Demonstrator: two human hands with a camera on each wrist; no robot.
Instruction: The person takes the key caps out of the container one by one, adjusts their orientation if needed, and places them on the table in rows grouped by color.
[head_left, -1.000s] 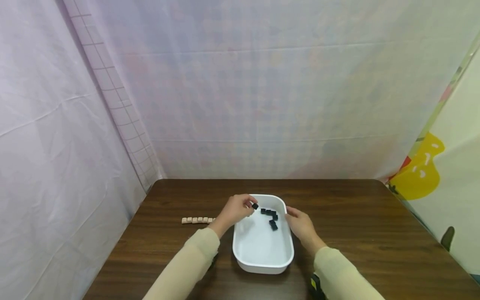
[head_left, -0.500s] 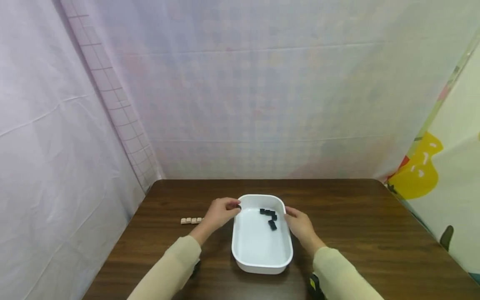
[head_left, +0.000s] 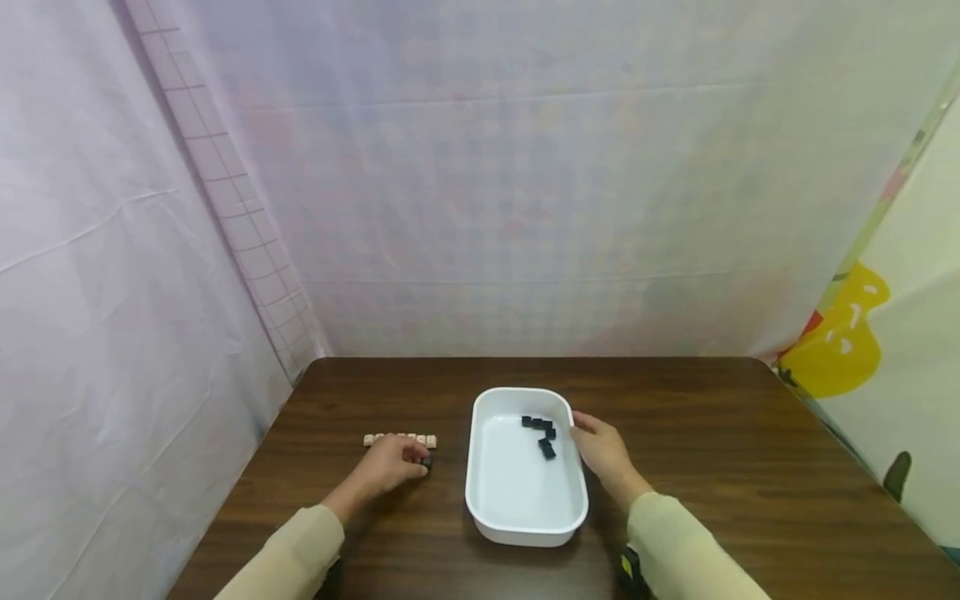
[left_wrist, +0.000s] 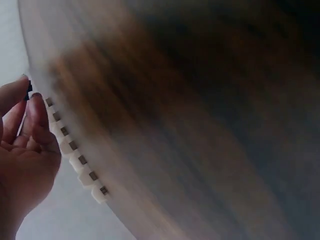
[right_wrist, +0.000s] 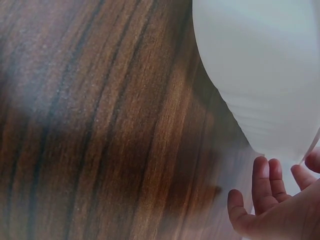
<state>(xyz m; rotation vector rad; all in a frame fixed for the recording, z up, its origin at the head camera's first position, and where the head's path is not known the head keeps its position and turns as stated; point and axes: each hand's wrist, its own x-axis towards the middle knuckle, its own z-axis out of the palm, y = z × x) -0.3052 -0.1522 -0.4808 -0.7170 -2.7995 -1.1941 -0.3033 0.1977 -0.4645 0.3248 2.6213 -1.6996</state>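
Note:
My left hand (head_left: 390,465) is low over the table, pinching a small black keycap (head_left: 427,463) between thumb and fingertips. In the left wrist view the same black keycap (left_wrist: 29,89) shows at the fingertips. Just behind this hand lies a row of cream keycaps (head_left: 431,441), partly covered by it. To the right stands a white rectangular tray (head_left: 527,532) with several black keycaps (head_left: 546,449) inside, toward its far right. My right hand (head_left: 604,454) touches the tray's right side near the rim, its fingers fairly straight against the outer wall (right_wrist: 260,90).
A dark brown wooden table (head_left: 705,467) carries everything. Pale curtains (head_left: 517,208) hang behind its far edge and at the left. On the right hangs a light cloth with a yellow print (head_left: 832,350).
My left hand has carried a black keycap out from above the tray, leftward and down to just before the cream row. The right hand has stayed at the tray.

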